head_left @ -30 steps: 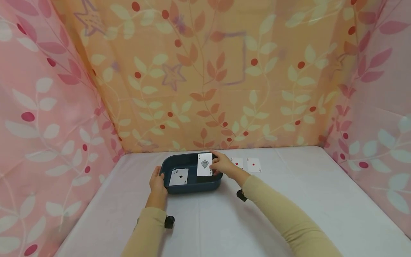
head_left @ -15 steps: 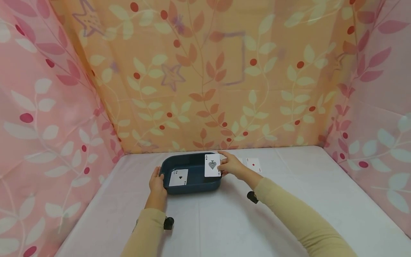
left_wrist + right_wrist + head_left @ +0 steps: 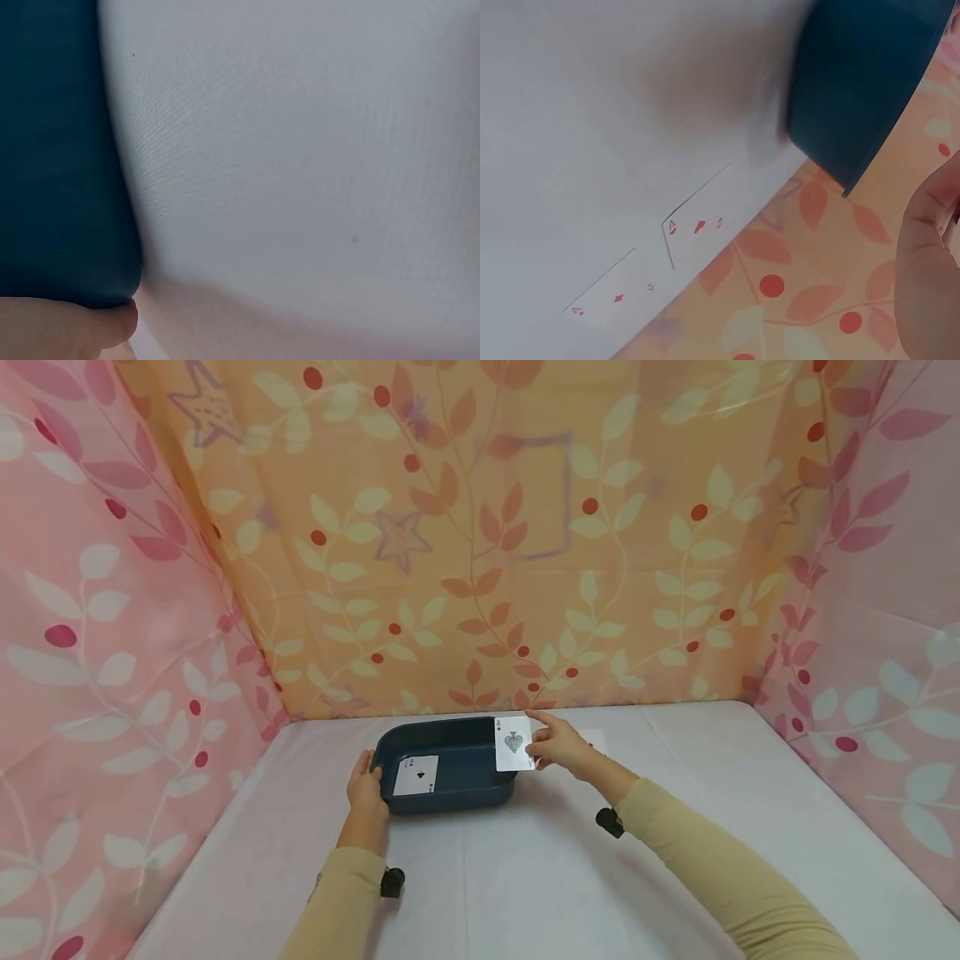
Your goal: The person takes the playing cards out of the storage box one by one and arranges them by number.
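Rightward goes the ace of spades (image 3: pixel 513 743): a second ago it hung inside the right part of the dark blue tray (image 3: pixel 450 801), and now it overlaps the tray's right end. The right hand (image 3: pixel 566 749) has gone along with it, covering most of the two red aces that showed beside the tray before. Nearest the wearer are two khaki sleeves (image 3: pixel 337 906), a small black device (image 3: pixel 392 882) at each cuff. Just past them, the left hand (image 3: pixel 366 787) grips the tray's left end, much as it did earlier; the left wrist view adds a finger against the wall's lower edge. Inside, the ace of clubs (image 3: pixel 416 775) lies face up on the floor, unmoved. Across the tray, the right hand pinches the spade by its right edge, face toward us; whether the card touches the rim, I can't tell. From the right wrist, the ace of hearts (image 3: pixel 700 225) and ace of diamonds (image 3: pixel 619 298) show plainly, face up on the white table (image 3: pixel 525 893). Beyond hangs an orange leafy cloth (image 3: pixel 480 568).
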`<state>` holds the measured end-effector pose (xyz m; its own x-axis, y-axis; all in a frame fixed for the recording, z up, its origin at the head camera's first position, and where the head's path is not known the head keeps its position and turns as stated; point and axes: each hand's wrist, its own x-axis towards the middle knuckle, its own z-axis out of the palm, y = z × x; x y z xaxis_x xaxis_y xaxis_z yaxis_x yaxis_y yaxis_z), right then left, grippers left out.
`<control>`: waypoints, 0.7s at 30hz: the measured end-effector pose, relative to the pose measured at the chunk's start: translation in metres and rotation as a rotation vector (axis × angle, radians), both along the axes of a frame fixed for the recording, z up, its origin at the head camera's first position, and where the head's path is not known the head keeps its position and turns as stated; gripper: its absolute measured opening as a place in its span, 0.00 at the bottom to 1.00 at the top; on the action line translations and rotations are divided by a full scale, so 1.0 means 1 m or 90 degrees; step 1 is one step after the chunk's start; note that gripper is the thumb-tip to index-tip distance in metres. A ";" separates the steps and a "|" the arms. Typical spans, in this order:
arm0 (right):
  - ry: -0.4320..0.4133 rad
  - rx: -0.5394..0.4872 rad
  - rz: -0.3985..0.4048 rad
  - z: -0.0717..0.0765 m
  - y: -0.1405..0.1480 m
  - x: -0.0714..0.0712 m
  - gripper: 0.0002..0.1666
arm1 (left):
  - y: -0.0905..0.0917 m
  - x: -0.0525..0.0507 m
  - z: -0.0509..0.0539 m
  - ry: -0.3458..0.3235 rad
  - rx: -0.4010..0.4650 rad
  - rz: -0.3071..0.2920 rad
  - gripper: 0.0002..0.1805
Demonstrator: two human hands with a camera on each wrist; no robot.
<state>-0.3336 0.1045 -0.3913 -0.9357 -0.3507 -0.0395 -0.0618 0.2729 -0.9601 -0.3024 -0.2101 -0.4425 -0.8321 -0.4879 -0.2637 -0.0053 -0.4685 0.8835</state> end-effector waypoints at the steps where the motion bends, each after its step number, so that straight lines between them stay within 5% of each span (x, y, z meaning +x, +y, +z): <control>1: 0.001 0.004 0.000 0.000 0.001 0.000 0.44 | 0.000 0.000 0.000 0.001 0.000 0.000 0.29; 21: 0.016 -0.013 -0.030 -0.002 0.027 0.004 0.42 | -0.001 -0.001 -0.003 0.017 0.008 -0.003 0.29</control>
